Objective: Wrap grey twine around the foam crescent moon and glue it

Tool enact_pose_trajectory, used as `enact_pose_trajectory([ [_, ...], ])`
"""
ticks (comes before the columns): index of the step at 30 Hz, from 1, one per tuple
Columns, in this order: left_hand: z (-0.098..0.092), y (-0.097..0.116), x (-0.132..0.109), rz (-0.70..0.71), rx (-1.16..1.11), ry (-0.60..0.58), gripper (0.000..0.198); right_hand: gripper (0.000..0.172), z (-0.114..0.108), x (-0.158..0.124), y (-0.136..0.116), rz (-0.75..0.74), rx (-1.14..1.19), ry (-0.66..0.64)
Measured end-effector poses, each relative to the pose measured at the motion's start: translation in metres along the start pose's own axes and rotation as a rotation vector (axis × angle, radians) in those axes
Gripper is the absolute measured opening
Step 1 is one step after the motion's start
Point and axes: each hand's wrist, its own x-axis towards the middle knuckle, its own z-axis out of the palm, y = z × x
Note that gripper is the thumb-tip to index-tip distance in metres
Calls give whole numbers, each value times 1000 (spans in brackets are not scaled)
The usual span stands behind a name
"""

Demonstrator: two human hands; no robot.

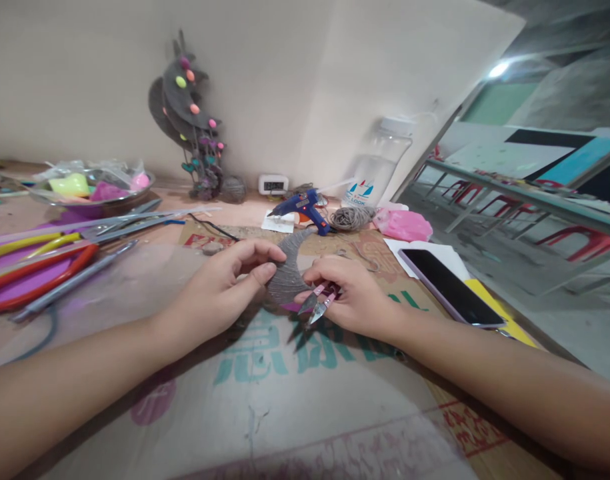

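My left hand (225,283) pinches a grey crescent-shaped piece wrapped in twine (287,270) between thumb and fingers, holding it just above the cardboard sheet (295,393). My right hand (347,293) is closed round small pink-handled thread snips (319,303), whose blades point down and left, right beside the lower edge of the crescent. Both hands meet at the middle of the table.
A blue glue gun (305,208), a ball of twine (352,217) and a pink bag (405,225) lie behind the hands. A phone (449,287) rests on paper at right. Coloured tubes and sticks (49,257) and a metal bowl (92,190) lie left. A grey decorated ornament (192,127) stands against the wall.
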Motion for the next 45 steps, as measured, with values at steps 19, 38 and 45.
enact_pose_trajectory([
  [19, 1, 2, 1, 18, 52, 9, 19, 12, 0, 0, 1, 49, 63, 3],
  [38, 0, 2, 4, -52, -75, -27, 32, 4, -2, 2, 0, 87, 153, 27],
  [45, 0, 11, 3, -133, -14, 47, 30, 12, -3, 4, -1, 166, 170, -6],
])
